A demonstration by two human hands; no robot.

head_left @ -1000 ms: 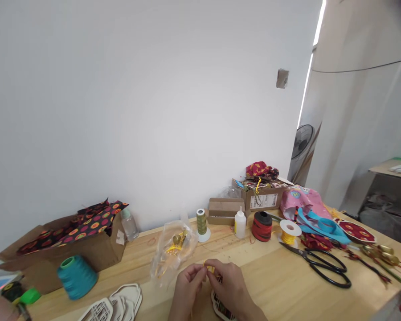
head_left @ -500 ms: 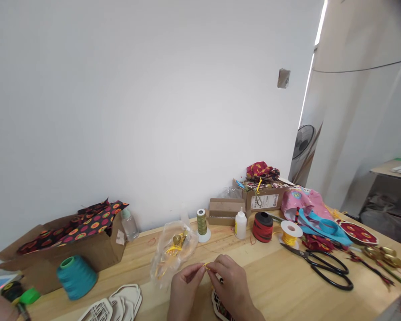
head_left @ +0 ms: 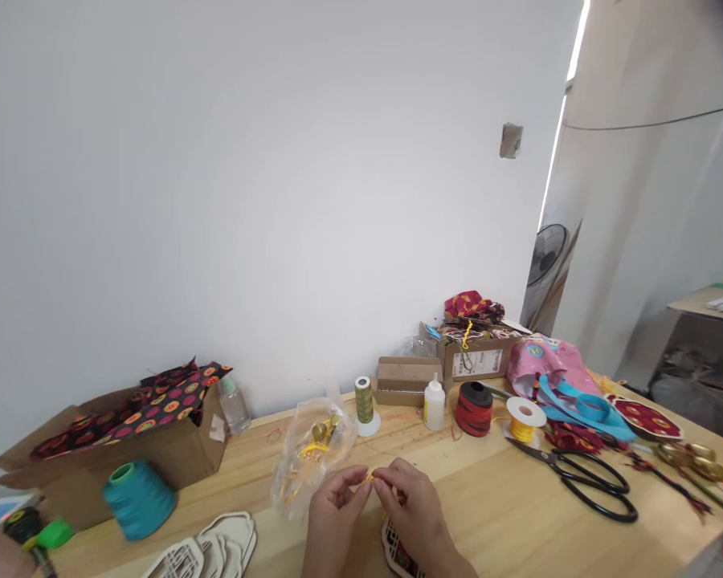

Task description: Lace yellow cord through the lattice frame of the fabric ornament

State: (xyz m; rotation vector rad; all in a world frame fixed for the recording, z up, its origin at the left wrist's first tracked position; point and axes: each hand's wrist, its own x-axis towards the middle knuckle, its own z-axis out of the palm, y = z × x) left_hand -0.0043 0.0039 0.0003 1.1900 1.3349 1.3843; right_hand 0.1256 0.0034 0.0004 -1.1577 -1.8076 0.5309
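Cord (head_left: 370, 475), yellow, pinched by left hand (head_left: 332, 514) and right hand (head_left: 414, 506) over bench (head_left: 506, 514); best done with pinches close, cord taut.

Left hand (head_left: 332, 514) and right hand (head_left: 414, 506) pinch a yellow cord (head_left: 370, 475) together.

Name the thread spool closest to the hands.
The olive-green spool, upright just beyond the left hand and right hand; the red spool and yellow spool sit farther right, the teal spool far left.
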